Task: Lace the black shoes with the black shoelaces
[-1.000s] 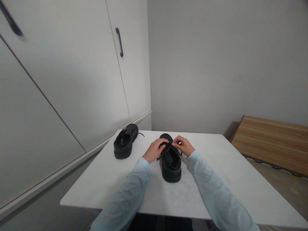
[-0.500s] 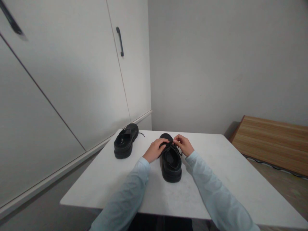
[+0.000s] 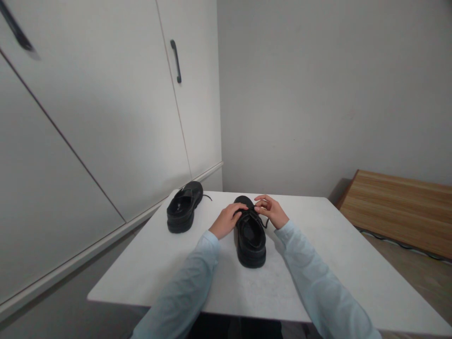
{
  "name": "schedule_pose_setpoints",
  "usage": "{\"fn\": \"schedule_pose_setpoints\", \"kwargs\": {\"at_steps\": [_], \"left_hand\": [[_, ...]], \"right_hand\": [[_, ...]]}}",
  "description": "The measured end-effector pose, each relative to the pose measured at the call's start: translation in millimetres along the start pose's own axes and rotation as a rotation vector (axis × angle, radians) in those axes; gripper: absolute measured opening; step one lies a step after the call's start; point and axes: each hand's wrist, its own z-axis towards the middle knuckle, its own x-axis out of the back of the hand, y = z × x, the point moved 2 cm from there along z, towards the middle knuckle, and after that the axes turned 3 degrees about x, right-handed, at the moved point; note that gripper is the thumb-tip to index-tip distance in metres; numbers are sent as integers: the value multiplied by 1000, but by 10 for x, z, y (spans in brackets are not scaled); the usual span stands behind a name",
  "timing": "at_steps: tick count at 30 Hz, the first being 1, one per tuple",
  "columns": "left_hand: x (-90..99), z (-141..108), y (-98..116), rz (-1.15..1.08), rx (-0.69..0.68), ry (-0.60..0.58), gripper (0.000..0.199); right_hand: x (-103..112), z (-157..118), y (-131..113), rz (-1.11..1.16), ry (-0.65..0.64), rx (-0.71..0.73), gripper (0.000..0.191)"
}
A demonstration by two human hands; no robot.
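Observation:
A black lace-up shoe (image 3: 251,254) rests on the white table with its heel toward me and its toe pointing away. My left hand (image 3: 229,219) lies at the left side of its lacing, with the fingers bent over the front of the opening, closed on something I cannot make out. On the right side, my right hand (image 3: 271,211) has its thumb and fingertips pinched at the lace, the upper fingers a little raised. A loose lace end (image 3: 266,223) hangs beside the shoe below my right hand.
A second black shoe (image 3: 181,220) stands at the table's back left, a lace trailing from it. White cabinets (image 3: 176,141) rise on the left behind the table (image 3: 339,263). A wood-grain board (image 3: 399,207) is at the right, beyond the table's edge.
My right hand has shifted slightly to the right, and its upper fingers have lifted and spread a little. My left hand and both shoes look nearly unchanged.

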Motion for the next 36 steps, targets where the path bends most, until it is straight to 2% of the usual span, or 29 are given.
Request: {"fn": "schedule_pose_setpoints", "kwargs": {"at_steps": [3, 8, 17, 31, 36], "left_hand": [[-7, 5, -21, -29, 14, 13, 30], [5, -6, 26, -42, 59, 5, 31], [15, -10, 77, 9, 6, -56, 51], [19, -7, 85, -1, -7, -69, 48], [22, -11, 90, -3, -16, -65, 47]], "right_hand": [[16, -3, 18, 25, -2, -18, 43], [37, 1, 39, 60, 55, -23, 39], [11, -1, -7, -34, 91, 6, 34], [41, -4, -45, -188, 54, 78, 23], [89, -9, -19, -330, 42, 94, 18]]}}
